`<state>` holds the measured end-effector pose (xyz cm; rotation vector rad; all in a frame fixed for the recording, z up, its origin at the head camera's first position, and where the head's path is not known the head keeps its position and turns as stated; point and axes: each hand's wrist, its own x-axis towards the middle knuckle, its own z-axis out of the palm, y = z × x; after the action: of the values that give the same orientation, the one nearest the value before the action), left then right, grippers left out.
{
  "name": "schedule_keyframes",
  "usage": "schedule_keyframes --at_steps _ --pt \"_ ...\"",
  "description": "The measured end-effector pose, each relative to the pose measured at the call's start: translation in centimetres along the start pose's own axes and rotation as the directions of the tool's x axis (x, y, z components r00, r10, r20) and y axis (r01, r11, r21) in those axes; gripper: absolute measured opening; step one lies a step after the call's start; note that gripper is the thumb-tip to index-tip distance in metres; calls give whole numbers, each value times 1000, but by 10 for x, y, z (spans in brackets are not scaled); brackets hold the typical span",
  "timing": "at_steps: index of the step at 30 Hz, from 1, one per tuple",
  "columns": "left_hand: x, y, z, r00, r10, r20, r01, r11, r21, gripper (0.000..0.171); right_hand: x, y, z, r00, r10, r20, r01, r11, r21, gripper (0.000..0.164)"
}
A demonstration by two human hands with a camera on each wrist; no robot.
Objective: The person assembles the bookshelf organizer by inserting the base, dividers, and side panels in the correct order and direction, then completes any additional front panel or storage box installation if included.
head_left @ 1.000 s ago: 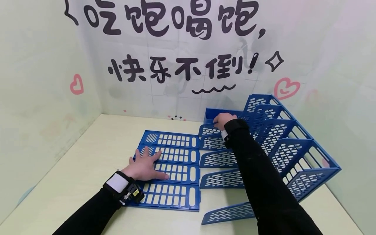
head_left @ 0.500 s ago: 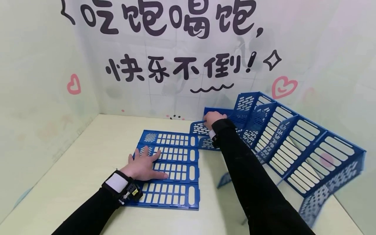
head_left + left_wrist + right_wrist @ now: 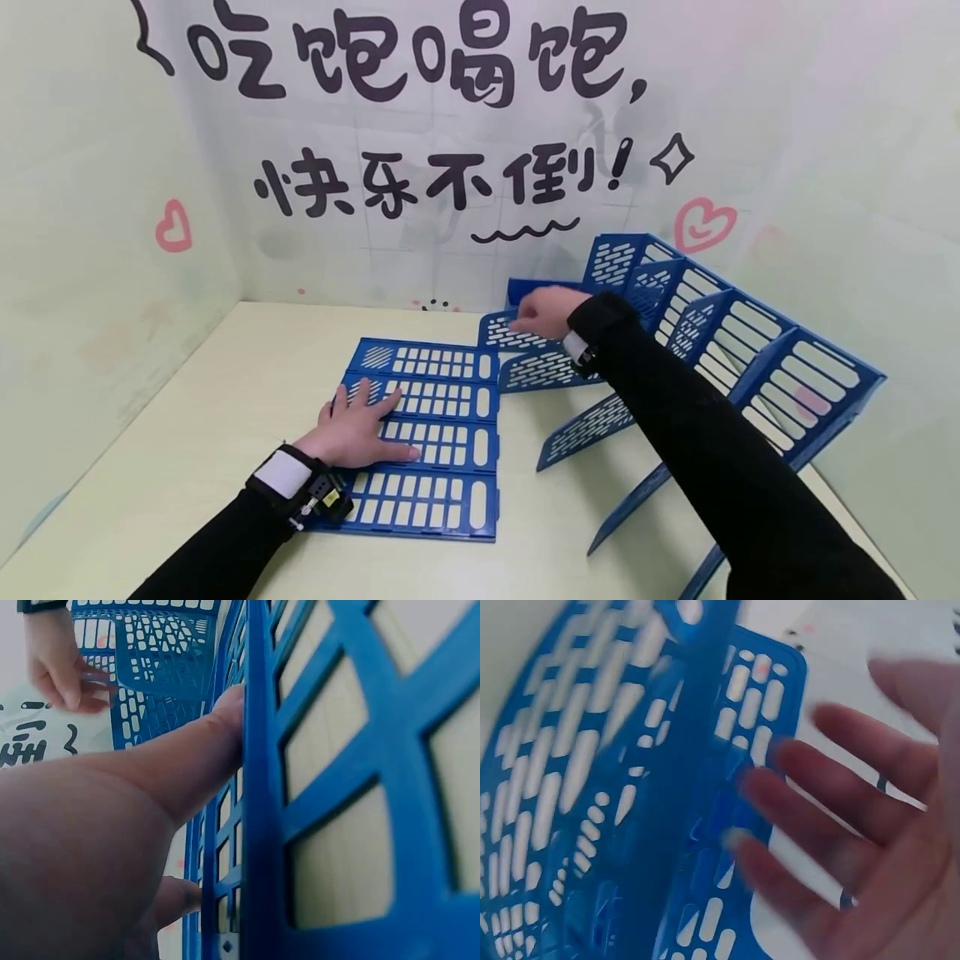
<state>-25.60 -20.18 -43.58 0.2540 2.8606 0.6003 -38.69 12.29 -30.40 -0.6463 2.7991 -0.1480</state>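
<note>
My left hand (image 3: 352, 433) rests spread on a row of blue lattice panels (image 3: 459, 481) lying flat on the table; its thumb touches the panel's surface in the left wrist view. To the right stands a blue slotted file rack (image 3: 615, 260), with several upright dividers fanning out from its back toward the panels. My right hand (image 3: 551, 312) is just over the farthest divider (image 3: 495, 329), its fingers apart and holding nothing in the right wrist view. The right forearm hides part of the rack.
A solid blue piece (image 3: 525, 290) shows behind the right hand, near the back wall. A lettered white sheet (image 3: 420, 258) covers that wall. The pale table (image 3: 547, 517) shows between the flat panels and the rack's dividers.
My right hand has let go of the far divider and lifted slightly. The rack's dividers swung round, their front ends now spread toward the near right. The left hand stays in place.
</note>
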Motion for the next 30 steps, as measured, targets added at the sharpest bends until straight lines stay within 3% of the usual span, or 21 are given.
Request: schedule_keyframes --at_steps 3,6,13,19,23,30 --pt "-2 1 0 1000 5 -1 -5 1000 -16 121 -5 1 12 989 35 145 -22 996 -87 51" --pt "-4 0 -2 1000 7 23 -7 1000 -25 122 -6 1 24 981 20 193 10 989 -150 49" --pt "-2 -4 -10 994 19 104 -14 999 -50 133 -4 5 35 993 -52 105 72 977 -199 24" --pt "-1 -5 -11 995 16 93 -12 999 -45 132 -13 -2 28 997 -24 78 37 986 -160 34" --pt "3 -9 -8 996 16 88 -13 999 -34 135 -18 -6 22 996 -36 84 50 982 -180 31" --pt "4 -5 -8 997 -5 82 7 1000 -26 131 -9 -1 26 998 -36 59 46 985 -165 33"
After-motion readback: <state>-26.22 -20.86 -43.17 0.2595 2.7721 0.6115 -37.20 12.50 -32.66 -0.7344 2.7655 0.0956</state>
